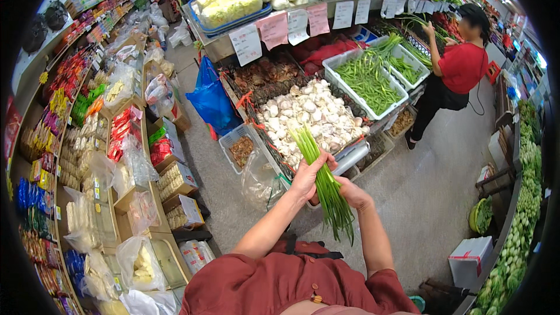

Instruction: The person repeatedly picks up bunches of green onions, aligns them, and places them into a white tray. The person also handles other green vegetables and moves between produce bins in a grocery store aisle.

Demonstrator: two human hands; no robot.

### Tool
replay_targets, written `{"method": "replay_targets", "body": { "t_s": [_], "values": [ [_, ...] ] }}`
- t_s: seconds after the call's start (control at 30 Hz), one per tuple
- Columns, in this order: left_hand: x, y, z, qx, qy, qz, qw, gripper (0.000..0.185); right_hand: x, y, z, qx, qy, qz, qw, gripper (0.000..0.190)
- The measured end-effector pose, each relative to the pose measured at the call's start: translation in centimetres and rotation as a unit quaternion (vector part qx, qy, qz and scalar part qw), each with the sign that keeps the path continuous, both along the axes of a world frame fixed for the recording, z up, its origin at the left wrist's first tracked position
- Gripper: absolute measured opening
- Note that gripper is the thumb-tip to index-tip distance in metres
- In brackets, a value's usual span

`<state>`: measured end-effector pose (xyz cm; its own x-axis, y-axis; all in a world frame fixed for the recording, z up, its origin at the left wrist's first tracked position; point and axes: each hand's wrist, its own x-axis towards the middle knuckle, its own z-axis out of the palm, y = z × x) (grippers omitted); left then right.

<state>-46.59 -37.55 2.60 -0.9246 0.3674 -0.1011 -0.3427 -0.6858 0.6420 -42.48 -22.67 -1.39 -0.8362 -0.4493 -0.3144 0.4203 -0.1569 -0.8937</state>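
A bunch of long green stalks that look like chives is in both my hands, its pale ends pointing up and away and its darker leaf tips hanging towards me. My left hand wraps around the upper middle of the bunch. Lower down, my right hand grips its right side, with the fingers partly hidden behind the stalks. Just beyond my hands lies a crate of garlic bulbs, and the pale stalk ends overlap it in view.
White baskets of green peppers stand behind the garlic. Blue bag hangs at the stand's left corner. Packed shelves line the left; leafy greens run along the right. A person in red handles green stalks at the stand.
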Motion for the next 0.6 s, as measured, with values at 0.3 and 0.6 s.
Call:
{"method": "replay_targets", "body": {
  "t_s": [0.3, 0.6],
  "values": [
    [-6.3, -4.5, 2.2, 0.039, 0.081, -0.068, 0.994, 0.015, -4.9, -5.2, 3.4, 0.04, 0.088, 0.061, 0.993, 0.045],
    [-19.4, -14.3, 5.0, 0.057, 0.071, -0.025, 0.996, 0.026, -14.4, -12.7, 7.7, -0.102, -0.031, 0.071, 0.992, 0.047]
  ]
}}
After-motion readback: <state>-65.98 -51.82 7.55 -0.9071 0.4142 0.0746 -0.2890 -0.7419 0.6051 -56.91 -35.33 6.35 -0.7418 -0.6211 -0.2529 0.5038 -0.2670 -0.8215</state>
